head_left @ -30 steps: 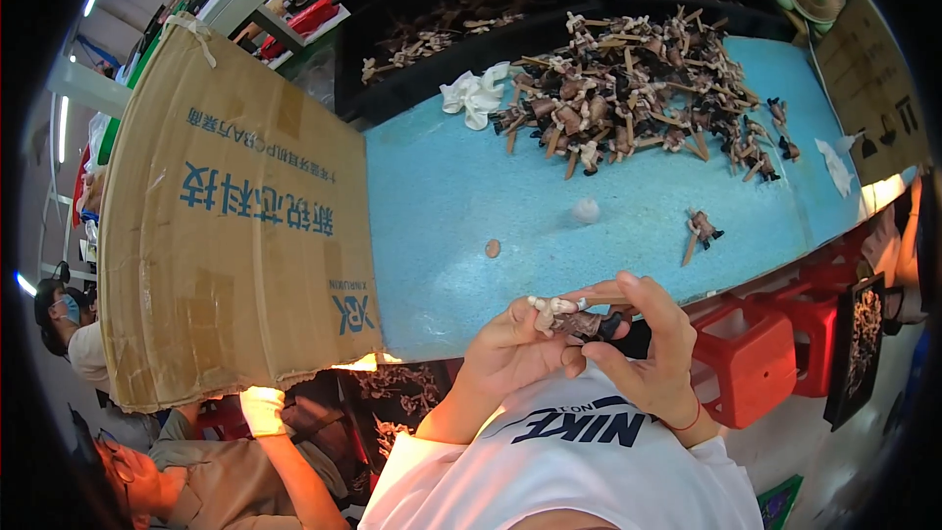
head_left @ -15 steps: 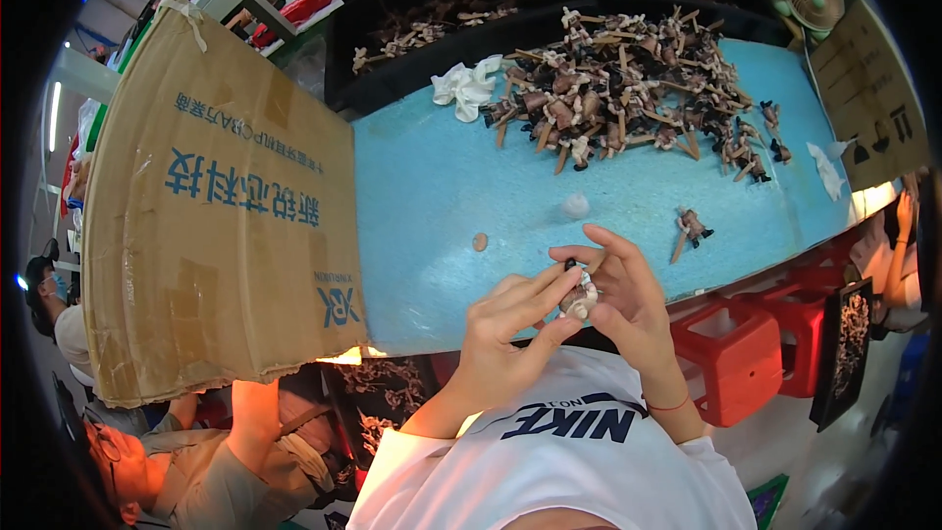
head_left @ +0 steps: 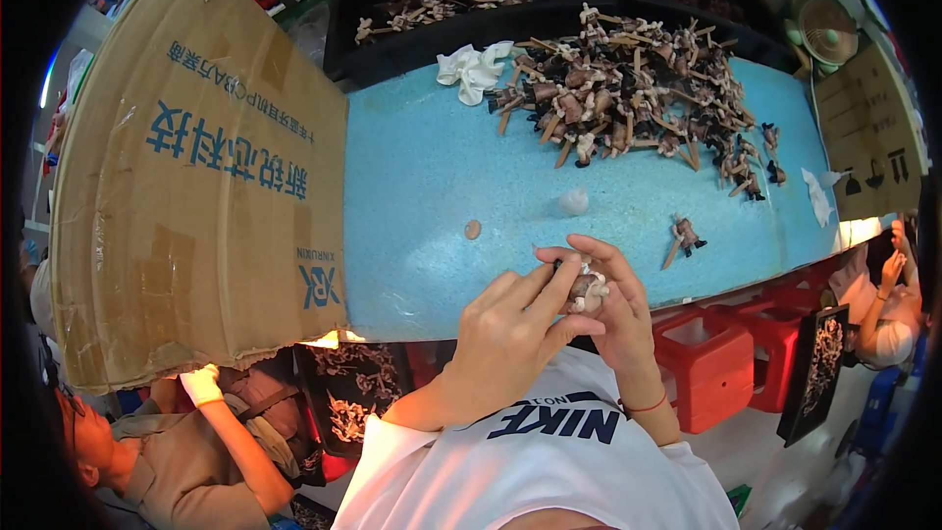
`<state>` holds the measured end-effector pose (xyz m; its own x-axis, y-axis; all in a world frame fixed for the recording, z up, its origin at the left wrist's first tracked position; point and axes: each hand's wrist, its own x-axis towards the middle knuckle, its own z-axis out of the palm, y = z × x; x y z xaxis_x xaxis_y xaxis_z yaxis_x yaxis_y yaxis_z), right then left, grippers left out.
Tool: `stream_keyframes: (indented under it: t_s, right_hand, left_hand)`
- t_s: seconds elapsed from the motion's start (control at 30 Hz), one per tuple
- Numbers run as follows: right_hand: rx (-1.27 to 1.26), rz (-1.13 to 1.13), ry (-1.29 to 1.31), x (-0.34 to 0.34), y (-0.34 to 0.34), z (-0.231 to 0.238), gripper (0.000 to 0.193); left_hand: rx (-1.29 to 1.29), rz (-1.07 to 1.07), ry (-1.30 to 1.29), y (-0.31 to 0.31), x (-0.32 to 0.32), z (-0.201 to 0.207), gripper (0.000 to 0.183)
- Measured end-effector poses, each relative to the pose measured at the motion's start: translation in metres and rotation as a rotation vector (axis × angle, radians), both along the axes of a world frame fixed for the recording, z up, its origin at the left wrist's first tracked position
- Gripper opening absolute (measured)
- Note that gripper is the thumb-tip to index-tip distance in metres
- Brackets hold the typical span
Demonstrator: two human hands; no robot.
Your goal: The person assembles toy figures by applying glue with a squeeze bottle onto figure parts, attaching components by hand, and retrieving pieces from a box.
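Observation:
A small painted figurine [head_left: 589, 292], brownish with pale and black parts, is held between my two hands just past the near edge of the blue tabletop. My left hand [head_left: 510, 324] closes on it from the left, fingertips at its dark end, thumb beneath. From the other side my right hand [head_left: 626, 319] grips it with curled fingers and thumb. Fingers cover part of the figurine. Beyond my hands lie a whitish round lump [head_left: 574, 202] and a small flat tan piece [head_left: 473, 230]. To the right rests a single figurine on a wooden stick [head_left: 684, 237].
A big heap of similar figurines on sticks [head_left: 628, 98] covers the far tabletop, beside crumpled white tissue [head_left: 473, 71]. A tall cardboard panel [head_left: 206, 186] borders the left, another cardboard piece [head_left: 868, 128] the right. Red stools [head_left: 702, 363] stand below right; other people sit on both sides.
My view has shifted slightly. Between my fingers the figurine has turned a little, and my left hand has rolled so its back shows more. At lower left, another person's arm has moved.

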<state>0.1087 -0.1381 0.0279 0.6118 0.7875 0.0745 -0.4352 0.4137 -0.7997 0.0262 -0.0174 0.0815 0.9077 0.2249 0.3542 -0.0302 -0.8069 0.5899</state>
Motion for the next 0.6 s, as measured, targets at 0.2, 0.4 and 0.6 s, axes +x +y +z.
stream_keyframes:
  t_s: [0.2, 0.4, 0.6]
  right_hand:
    - [-0.24, -0.203, -0.383, 0.004, -0.005, 0.0, 0.058]
    - [-0.404, -0.311, -0.658, 0.0, -0.006, 0.011, 0.055]
    - [-0.446, -0.382, -0.846, -0.002, -0.007, 0.018, 0.056]
  left_hand:
    - [-0.804, -0.028, 0.065, 0.009, 0.005, -0.03, 0.035]
    - [-1.452, -0.165, 0.176, 0.021, 0.005, -0.035, 0.053]
    - [-1.731, -0.184, 0.252, 0.021, 0.008, -0.033, 0.056]
